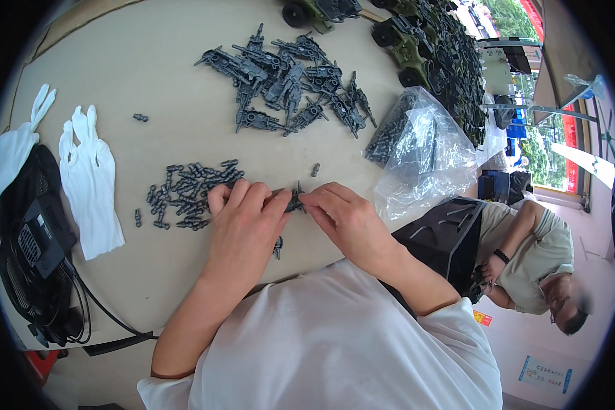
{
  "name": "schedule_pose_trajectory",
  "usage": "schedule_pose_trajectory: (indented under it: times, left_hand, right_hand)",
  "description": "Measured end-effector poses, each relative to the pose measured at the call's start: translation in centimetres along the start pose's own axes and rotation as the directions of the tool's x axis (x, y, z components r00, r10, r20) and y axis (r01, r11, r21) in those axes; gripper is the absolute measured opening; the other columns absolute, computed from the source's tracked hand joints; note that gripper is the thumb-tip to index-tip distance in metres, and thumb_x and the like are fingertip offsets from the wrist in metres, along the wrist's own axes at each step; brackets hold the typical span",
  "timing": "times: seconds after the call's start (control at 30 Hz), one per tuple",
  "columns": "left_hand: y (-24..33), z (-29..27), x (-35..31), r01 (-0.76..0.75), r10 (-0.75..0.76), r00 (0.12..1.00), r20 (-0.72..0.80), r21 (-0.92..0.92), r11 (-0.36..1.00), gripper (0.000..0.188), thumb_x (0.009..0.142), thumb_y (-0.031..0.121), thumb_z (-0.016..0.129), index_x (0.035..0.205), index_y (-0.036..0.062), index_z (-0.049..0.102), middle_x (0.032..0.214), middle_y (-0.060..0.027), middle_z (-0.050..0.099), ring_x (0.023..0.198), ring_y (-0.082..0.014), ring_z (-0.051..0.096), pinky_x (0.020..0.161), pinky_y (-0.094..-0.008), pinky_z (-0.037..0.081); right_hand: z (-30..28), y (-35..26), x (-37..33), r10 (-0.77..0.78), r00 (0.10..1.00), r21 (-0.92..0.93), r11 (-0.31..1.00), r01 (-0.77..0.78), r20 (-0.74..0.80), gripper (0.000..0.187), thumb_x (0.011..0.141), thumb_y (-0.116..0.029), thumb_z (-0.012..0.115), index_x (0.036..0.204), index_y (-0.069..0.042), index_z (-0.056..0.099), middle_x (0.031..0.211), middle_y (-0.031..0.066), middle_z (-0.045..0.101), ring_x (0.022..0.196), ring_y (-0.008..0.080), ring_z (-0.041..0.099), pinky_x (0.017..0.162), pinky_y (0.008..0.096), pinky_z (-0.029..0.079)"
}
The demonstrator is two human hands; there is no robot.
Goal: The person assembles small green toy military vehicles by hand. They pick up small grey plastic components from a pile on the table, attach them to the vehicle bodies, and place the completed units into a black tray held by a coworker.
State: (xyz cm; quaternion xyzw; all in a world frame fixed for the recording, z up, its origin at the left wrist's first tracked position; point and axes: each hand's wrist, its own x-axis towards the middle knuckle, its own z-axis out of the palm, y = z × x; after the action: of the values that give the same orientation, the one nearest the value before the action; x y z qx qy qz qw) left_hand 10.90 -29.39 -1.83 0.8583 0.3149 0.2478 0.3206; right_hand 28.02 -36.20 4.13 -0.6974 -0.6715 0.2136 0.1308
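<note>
Between my two hands, close to the table's front edge, is a dark grey plastic toy gun part (295, 202). My left hand (244, 213) is closed on its left side, thumb and fingers pressed together. My right hand (347, 215) pinches at its right end; the fingertips partly cover it. Beside my left hand lies a heap of small dark grey pegs (184, 195). One loose peg (315, 169) lies just beyond the hands, and another small dark piece (278, 247) sits by my left wrist. Farther off is a pile of similar grey toy guns (280, 85).
A clear plastic bag (427, 154) with grey parts rests at the right, near green toy vehicles (406, 51). White gloves (91, 181) and a black mesh bag (37, 253) with cables are on the left. A black crate (441, 232) and a seated person (533, 253) are at right.
</note>
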Motion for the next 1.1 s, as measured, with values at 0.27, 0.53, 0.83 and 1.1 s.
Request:
schedule_pose_trajectory:
  times: [0.27,0.53,0.83,1.1]
  left_hand:
    - [-0.3,0.0,-0.1,0.008,-0.008,1.0,-0.001,-0.051,0.999,0.032,0.078,0.014,0.075,0.109,0.0064,0.07,0.086,-0.0008,0.053,0.089,-0.0183,0.05,0.085,-0.0383,0.032]
    - [-0.6,0.2,-0.2,0.009,-0.009,1.0,-0.002,-0.06,0.998,0.031,0.078,0.012,0.074,0.108,0.0054,0.07,0.088,-0.0014,0.053,0.091,-0.0186,0.05,0.086,-0.0387,0.032]
    - [-0.8,0.3,-0.3,0.012,-0.011,1.0,0.016,-0.053,0.999,0.031,0.077,0.011,0.074,0.108,0.0075,0.07,0.088,-0.0013,0.053,0.092,-0.0187,0.05,0.086,-0.039,0.032]
    - [-0.8,0.4,-0.3,0.019,-0.019,1.0,0.01,-0.054,0.998,0.03,0.077,0.012,0.075,0.107,0.0074,0.069,0.088,-0.0006,0.053,0.092,-0.0185,0.05,0.087,-0.039,0.031]
  right_hand:
    - [-0.7,-0.4,0.8,-0.098,0.984,-0.188,0.974,0.125,0.149,0.024,0.089,-0.012,0.064,0.111,-0.001,0.061,0.091,0.0129,0.061,0.085,0.0301,0.063,0.075,0.0376,0.054]
    - [-0.8,-0.6,1.6,-0.009,0.964,-0.412,0.903,0.123,0.267,0.024,0.091,-0.023,0.065,0.1,-0.004,0.057,0.081,0.0109,0.061,0.073,0.0295,0.066,0.066,0.0367,0.056]
    - [-1.0,-0.5,3.4,-0.061,0.946,-0.145,0.983,0.112,0.318,0.022,0.091,-0.02,0.065,0.102,-0.003,0.056,0.085,0.0127,0.063,0.076,0.0332,0.065,0.066,0.0391,0.055]
    - [-0.6,-0.1,2.9,0.042,0.97,0.175,0.981,-0.087,0.241,0.02,0.087,-0.007,0.066,0.101,-0.001,0.053,0.089,0.0151,0.062,0.078,0.0347,0.065,0.067,0.0415,0.053]
